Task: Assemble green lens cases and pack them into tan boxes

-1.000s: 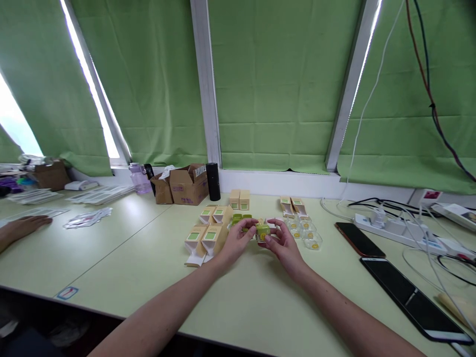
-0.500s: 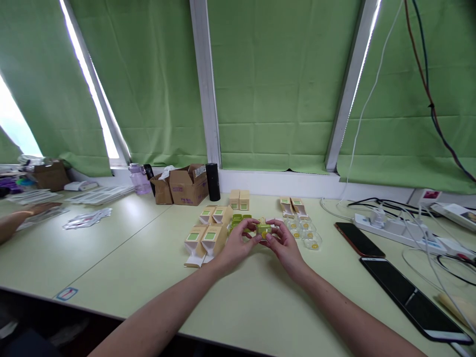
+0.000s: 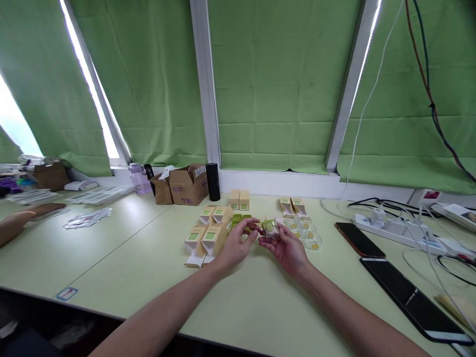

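Observation:
A small green-and-clear plastic container (image 3: 269, 227) is tilted in my right hand (image 3: 289, 250), its fingers and thumb closed around the side and underneath. My left hand (image 3: 238, 245) is just left of it, thumb and fingers curved apart; whether a fingertip still touches the container I cannot tell. Behind my left fingers stand several green containers (image 3: 237, 218), partly hidden. Clear plastic pieces with yellow centres (image 3: 307, 234) lie right of my right hand. Several tan cartons with green labels (image 3: 210, 238) stand left of my left hand, their front flaps folded out.
Two tan cartons (image 3: 239, 199) stand at the back, two more (image 3: 293, 206) farther right. A cardboard box (image 3: 189, 186) and black cylinder (image 3: 212, 181) line the wall. Phones (image 3: 412, 297) and a power strip (image 3: 401, 233) occupy the right. Another person's hand (image 3: 44, 209) rests far left.
The container has turned and tilted in my right hand, shifting slightly right. My left fingers have loosened from it and drawn back left. The other person's hand has moved slightly.

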A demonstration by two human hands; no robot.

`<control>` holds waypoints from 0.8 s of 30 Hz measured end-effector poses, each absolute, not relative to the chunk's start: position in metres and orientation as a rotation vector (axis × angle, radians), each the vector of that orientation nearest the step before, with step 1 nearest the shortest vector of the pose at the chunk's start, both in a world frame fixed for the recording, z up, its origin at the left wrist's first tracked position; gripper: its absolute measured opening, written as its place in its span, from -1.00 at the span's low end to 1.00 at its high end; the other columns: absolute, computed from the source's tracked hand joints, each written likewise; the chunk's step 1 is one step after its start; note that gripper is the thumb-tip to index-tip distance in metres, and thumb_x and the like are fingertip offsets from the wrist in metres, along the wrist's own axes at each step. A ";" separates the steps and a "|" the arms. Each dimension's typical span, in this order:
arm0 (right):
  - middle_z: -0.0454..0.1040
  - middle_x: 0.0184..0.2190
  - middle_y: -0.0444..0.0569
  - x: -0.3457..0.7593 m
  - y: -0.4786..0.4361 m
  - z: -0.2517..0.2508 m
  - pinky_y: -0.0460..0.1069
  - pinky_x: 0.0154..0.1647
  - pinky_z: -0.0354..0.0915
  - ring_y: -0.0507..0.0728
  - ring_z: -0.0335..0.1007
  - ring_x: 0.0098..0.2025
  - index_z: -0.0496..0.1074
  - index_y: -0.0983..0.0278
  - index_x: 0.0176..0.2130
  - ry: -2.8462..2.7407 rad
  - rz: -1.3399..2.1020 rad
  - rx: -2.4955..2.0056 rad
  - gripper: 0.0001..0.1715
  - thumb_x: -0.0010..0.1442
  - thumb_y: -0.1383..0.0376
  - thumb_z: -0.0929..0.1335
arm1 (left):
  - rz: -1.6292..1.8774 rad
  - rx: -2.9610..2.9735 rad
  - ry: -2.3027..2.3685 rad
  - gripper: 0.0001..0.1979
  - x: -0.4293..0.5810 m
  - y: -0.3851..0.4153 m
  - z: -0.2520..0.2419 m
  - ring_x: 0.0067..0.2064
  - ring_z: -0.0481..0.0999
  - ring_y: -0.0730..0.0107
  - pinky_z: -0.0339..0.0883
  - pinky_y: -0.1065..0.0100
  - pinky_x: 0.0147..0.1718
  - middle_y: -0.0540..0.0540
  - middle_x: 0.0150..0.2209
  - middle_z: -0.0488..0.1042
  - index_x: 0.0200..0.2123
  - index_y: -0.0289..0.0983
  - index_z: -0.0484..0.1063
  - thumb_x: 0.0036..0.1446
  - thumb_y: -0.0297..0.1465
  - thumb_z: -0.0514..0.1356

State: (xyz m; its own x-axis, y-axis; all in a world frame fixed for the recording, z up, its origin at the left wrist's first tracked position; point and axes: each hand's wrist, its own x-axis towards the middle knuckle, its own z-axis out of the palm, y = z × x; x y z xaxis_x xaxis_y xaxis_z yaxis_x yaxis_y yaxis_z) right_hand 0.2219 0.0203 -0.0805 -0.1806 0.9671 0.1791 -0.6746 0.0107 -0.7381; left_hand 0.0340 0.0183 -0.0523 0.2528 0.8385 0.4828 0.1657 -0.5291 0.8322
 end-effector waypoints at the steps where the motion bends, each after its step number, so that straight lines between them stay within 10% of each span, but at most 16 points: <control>1: 0.70 -0.22 0.05 0.222 0.021 -0.081 0.24 -0.10 0.58 0.28 0.70 -0.26 0.45 0.19 -0.08 -0.844 1.556 -0.459 -0.70 0.23 0.16 0.50 | 1.311 1.867 0.915 -0.59 0.034 0.018 -0.052 0.03 0.56 0.15 0.44 0.16 0.02 -0.23 -0.02 0.56 0.09 -0.24 0.42 0.32 -0.11 0.22; 24: 0.60 -0.21 -0.05 0.219 0.011 -0.071 0.10 -0.18 0.50 0.16 0.55 -0.22 0.47 0.16 -0.01 -0.967 1.377 -0.621 -0.28 -0.11 0.10 0.67 | 1.202 1.875 1.080 -0.37 0.037 0.021 -0.056 0.14 0.48 0.00 0.42 0.08 0.04 -0.29 0.05 0.51 0.19 -0.23 0.36 0.18 0.00 0.31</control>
